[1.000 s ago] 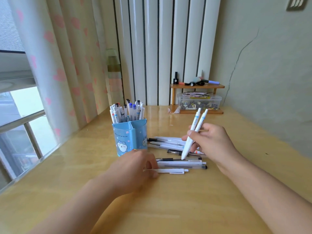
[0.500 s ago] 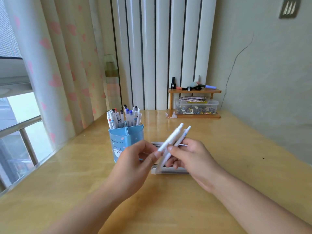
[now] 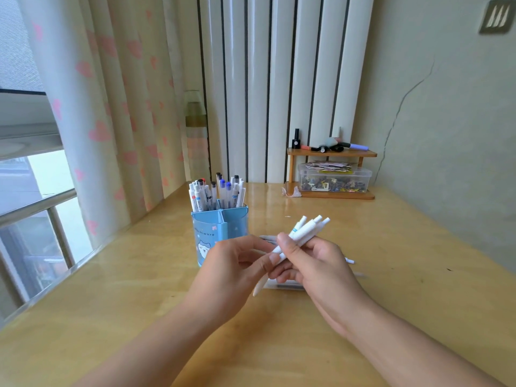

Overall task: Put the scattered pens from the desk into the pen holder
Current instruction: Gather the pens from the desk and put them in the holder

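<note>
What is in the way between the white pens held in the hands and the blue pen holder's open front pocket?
Nothing visible. The bundle of white pens, gripped by the right hand with the left hand pinching it, sits right of the blue plastic pen holder. Its front compartment looks empty; the rear ones are full of pens.

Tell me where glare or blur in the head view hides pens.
Head view: window light from the left puts glare on the desk behind the pen holder; the loose pens beside the right hand are smeared; bunched pens stay fairly sharp; edges bow from the wide lens.
</note>
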